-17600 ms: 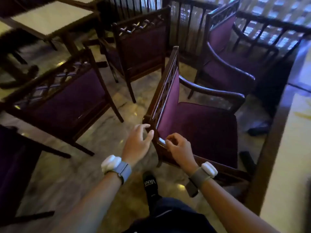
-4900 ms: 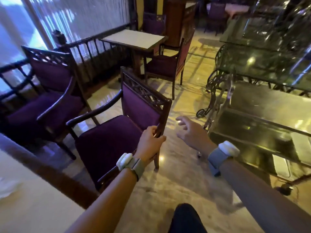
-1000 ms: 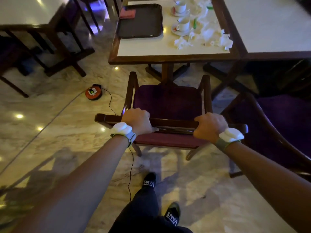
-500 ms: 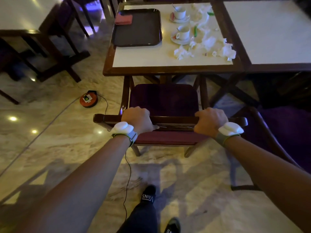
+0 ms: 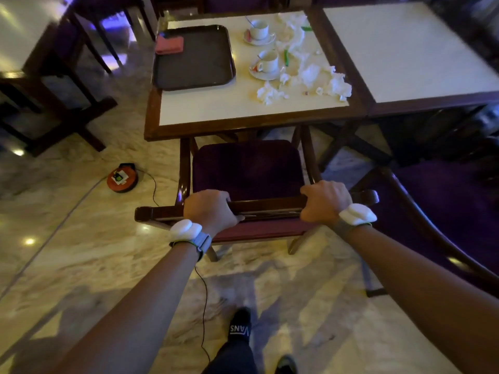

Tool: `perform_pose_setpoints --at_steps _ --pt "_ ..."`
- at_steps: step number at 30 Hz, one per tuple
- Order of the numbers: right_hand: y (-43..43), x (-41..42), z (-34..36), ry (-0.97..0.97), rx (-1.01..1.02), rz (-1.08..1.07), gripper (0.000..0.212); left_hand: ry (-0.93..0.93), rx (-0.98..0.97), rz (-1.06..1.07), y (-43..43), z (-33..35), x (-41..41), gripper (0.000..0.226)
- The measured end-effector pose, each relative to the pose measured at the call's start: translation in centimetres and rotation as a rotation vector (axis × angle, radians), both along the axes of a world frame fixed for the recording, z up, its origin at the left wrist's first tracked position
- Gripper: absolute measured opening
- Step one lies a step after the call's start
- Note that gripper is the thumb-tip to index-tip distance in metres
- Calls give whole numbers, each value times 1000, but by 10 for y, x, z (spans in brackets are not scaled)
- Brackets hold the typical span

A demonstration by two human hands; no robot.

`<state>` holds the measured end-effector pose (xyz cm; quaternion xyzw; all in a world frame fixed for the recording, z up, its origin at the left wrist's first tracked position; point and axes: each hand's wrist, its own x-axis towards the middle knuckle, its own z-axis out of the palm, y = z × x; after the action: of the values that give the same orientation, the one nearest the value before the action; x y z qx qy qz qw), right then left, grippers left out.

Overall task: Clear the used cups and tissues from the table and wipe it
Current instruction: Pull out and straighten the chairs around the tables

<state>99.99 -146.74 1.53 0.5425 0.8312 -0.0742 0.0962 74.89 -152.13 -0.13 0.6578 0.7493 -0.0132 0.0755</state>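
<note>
chair (image 5: 247, 171) now sits further under the worktop (image 5: 243, 109) than half a second ago.
left hand (image 5: 209, 210) and right hand (image 5: 324, 201) keep a closed grip on its back; cups (image 5: 268, 62), tissues (image 5: 310, 76) uncleared, nothing wiped.

Table (image 5: 243, 109) near edge: blocked by chair (image 5: 247, 171) tucked beneath | front-left tabletop: bare | left: tray (image 5: 193, 74) | right: cups (image 5: 268, 62), tissues (image 5: 310, 79) clustered | left floor: cable reel (image 5: 122, 178) and cord

A café dining room: wood-framed tables (image 5: 253, 122) ringed by purple-cushioned chairs (image 5: 247, 168) on marble floor (image 5: 81, 252), serving tray (image 5: 193, 59) on the nearest.
</note>
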Motion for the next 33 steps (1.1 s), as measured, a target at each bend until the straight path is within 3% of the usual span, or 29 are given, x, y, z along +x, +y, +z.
perform_pose_setpoints --at_steps 5,8,11,14,18,21,27,33 --pt "-14 12 -3 205 17 -88 23 -12 -41 -28 2 0 5 46" --pt "-36 21 -15 292 119 -84 50 -88 -59 -11 -1 3 15 40" --pt "-63 42 -19 398 107 -120 71 -132 -45 -132 -6 11 55 47" --pt "-87 80 -18 673 20 -245 54 -167 -43 -240 -10 20 115 66" --pt "-122 148 -7 830 106 -456 41 -246 -44 -337 -15 27 188 70" --pt "-160 225 8 836 199 -583 28 -305 -18 -457 -27 30 264 65" --pt "-222 380 40 720 379 -794 30 -537 -122 -665 -55 51 441 52" --pt "-247 497 57 639 456 -842 24 -680 -176 -747 -81 65 583 51"
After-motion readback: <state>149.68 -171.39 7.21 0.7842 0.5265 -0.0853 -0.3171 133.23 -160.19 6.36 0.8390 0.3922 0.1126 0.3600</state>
